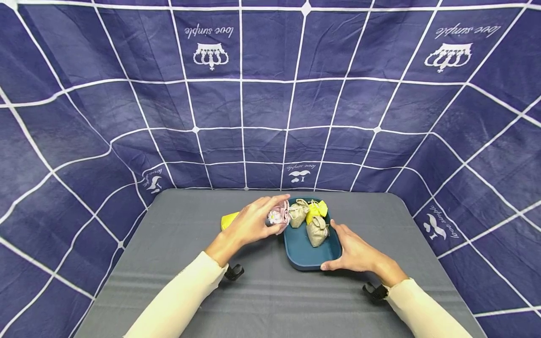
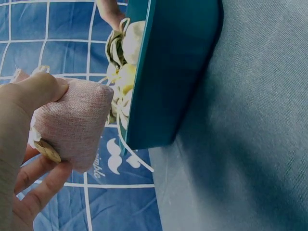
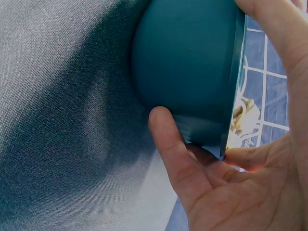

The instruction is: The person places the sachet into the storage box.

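My left hand [image 1: 252, 219] pinches a pink drawstring pouch [image 2: 77, 120] between thumb and fingers, just above the left rim of a teal tray [image 1: 305, 267]. White flowers decorate the pouch in the head view, and a round wooden piece hangs on it in the left wrist view. Inside the tray lie two beige pouches [image 1: 317, 232] and a yellow pouch [image 1: 313, 212] with drawstrings. My right hand [image 1: 357, 249] grips the tray's right side, its thumb at the near corner and fingers along the wall and rim.
A yellow item [image 1: 228, 219] lies on the grey table [image 1: 262, 300], partly hidden behind my left hand. Blue checked cloth [image 1: 262, 108] rises at the back and both sides. A black strap [image 1: 375, 291] sits at each wrist.
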{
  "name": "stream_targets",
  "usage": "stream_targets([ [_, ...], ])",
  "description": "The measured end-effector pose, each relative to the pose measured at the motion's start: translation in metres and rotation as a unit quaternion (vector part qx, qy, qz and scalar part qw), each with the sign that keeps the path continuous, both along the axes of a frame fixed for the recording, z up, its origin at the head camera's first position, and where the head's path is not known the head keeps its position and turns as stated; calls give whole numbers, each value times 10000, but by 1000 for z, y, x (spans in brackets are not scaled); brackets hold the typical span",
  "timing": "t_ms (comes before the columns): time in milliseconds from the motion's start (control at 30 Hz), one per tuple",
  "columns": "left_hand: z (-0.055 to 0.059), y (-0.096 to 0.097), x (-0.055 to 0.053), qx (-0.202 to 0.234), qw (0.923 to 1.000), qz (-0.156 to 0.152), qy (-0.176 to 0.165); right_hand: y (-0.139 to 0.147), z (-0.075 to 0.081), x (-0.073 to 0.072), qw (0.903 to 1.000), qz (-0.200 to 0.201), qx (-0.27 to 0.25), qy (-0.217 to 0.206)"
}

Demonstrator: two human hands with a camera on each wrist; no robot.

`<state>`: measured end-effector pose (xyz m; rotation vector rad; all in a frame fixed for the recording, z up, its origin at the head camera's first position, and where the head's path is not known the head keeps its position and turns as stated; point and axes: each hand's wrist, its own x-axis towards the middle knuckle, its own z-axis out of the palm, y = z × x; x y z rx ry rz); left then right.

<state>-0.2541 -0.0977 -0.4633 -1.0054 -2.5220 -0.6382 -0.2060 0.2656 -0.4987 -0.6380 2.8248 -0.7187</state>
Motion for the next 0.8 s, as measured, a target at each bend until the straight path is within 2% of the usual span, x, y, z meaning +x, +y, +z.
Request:
stream_targets([
  [667, 5, 40, -10, -58, 9993, -256, -263, 1, -1, -1, 9999, -3, -67, -80],
  [767, 4, 46, -11, -70, 9990, -295, -321, 4, -4, -2, 9998, 76, -169, 30],
  [800, 3, 47, -11, -86, 9989, -300, -340, 7, -10, -4, 9996, 150, -192, 167],
])
